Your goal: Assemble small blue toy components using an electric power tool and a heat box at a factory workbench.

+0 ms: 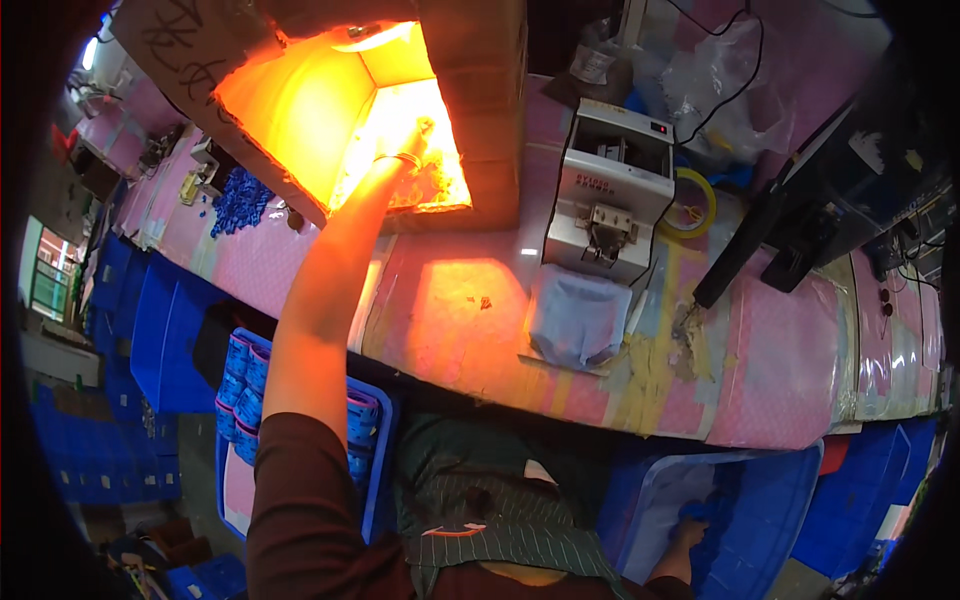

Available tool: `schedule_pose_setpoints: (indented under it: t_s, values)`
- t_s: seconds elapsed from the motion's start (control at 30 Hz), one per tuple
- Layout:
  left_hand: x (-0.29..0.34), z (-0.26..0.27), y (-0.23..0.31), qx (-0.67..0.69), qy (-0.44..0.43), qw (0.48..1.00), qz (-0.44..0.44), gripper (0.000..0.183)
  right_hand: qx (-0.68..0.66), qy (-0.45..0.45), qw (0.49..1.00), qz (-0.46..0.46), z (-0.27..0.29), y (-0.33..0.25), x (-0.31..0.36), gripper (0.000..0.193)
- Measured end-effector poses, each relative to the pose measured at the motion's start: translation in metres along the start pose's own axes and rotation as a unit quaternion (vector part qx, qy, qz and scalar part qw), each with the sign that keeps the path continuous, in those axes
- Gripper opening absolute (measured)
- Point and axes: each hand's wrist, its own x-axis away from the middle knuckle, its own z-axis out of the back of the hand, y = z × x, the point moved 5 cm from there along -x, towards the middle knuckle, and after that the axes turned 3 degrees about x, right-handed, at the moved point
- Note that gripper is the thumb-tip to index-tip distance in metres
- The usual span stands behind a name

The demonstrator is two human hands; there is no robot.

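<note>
Head | left hand [419, 146] inside glowing cardboard box [490, 130] | right hand [688, 532] over blue bin [783, 505] | both grips: cannot tell

- A dark brown sleeve [300, 490] is covering the left upper arm, its plain hem stopping short of the elbow.
- A matching dark sleeve [668, 588] is showing on the right at the lower edge.
- A thin band [400, 158] is circling the wrist by the left hand [424, 138], its colour washing out in the glare.
- A dark green apron [510, 530] is hanging down the front, thin pale stripes running along its bib.
- A curved orange-red and white mark [455, 529] is crossing the bib.
- A small pale patch [538, 470] is showing farther down.
</note>
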Motion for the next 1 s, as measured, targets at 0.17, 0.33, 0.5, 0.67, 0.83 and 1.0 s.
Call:
schedule_pose_setpoints:
  t_s: [0.17,0.33,0.5,0.67,0.83,1.0]
  values:
    - [-0.018,-0.018,0.002,-0.044,0.001,0.999,0.01,0.015,-0.018,0.02,0.999,-0.04,0.008,-0.004,0.006,0.062]
    - [-0.014,-0.025,0.005,-0.087,-0.003,0.996,0.023,0.015,-0.083,-0.007,0.996,0.014,0.022,-0.02,0.019,0.065]
    - [0.015,0.01,0.039,0.044,0.028,0.998,0.031,0.016,-0.117,0.037,0.991,0.055,0.028,0.006,0.016,0.065]
    - [0.105,0.078,0.098,0.151,0.039,0.986,-0.056,0.009,-0.211,0.075,0.973,0.05,0.053,0.006,0.028,0.067]
    - [0.166,0.076,0.202,0.253,-0.055,0.95,-0.174,0.009,-0.344,0.162,0.923,0.059,0.119,0.014,0.031,0.061]
    - [0.181,0.035,0.253,0.266,-0.071,0.935,-0.225,0.011,-0.404,0.272,0.865,0.124,0.23,-0.013,0.078,0.051]
